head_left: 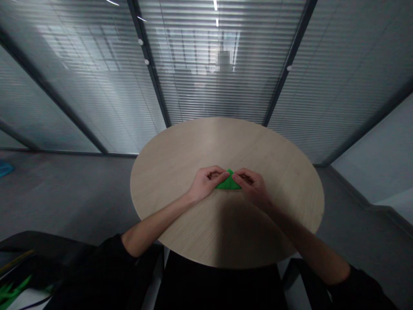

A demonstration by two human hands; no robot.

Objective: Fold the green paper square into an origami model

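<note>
A small green piece of folded paper (229,184), roughly triangular with a crease down its middle, is between my two hands over the round wooden table (213,137). My left hand (208,181) pinches its left side, thumb on top near the peak. On the opposite side my right hand (253,183) grips it the same way, with the thumb pressed near the top. The fingers beneath the paper are partly hidden. Both hands are closed and close together near the table's middle.
Glass partitions with blinds (213,86) stand behind the table. A dark chair (41,243) at the lower left bears green and white items. Something blue (4,168) lies on the floor at the far left. A white wall (380,159) stands at right.
</note>
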